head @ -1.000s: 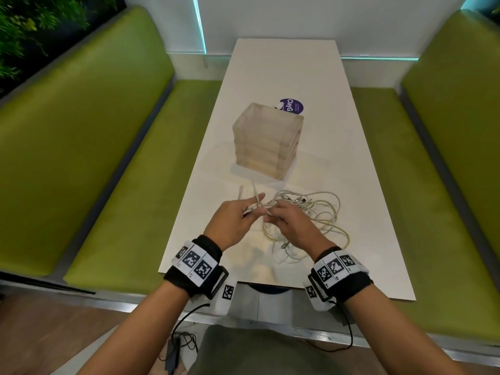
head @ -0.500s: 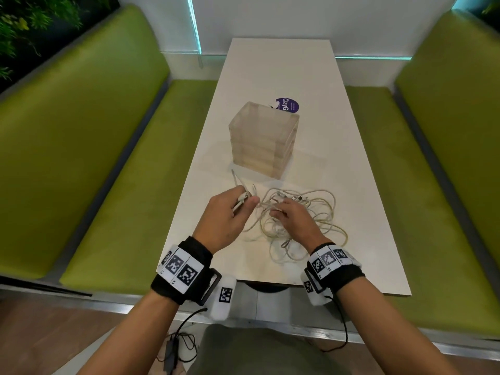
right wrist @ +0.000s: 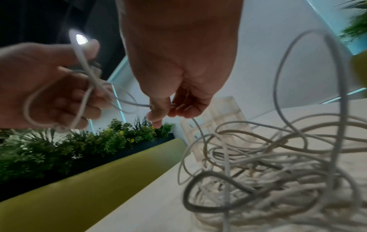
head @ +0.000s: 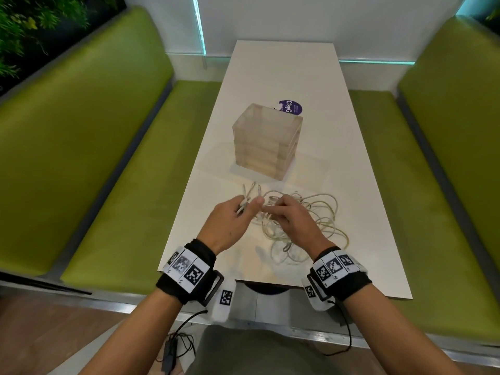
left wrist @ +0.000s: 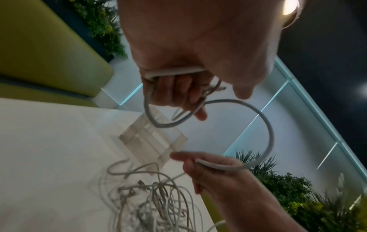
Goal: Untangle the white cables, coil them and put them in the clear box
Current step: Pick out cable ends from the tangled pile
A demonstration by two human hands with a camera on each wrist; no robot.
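Note:
A tangle of white cables (head: 308,226) lies on the white table (head: 284,77) near its front edge. My left hand (head: 243,208) grips a few small loops of one white cable (left wrist: 172,73), fingers curled round them. My right hand (head: 278,212) pinches the same cable (left wrist: 218,167) a short way along, just above the tangle (right wrist: 268,172). An arc of cable spans between both hands. The clear box (head: 266,142), a stack of clear trays, stands beyond the cables, mid-table.
A purple round sticker (head: 290,106) lies behind the clear box. Green bench seats (head: 113,185) flank the table on both sides. The table's front edge (head: 270,282) is close to my wrists. Plants (right wrist: 79,149) line the left wall.
My left hand has shifted slightly left and back towards the right hand while holding cable loops. The right hand stays at the tangle, pinching cable. The camera view has tilted a little.

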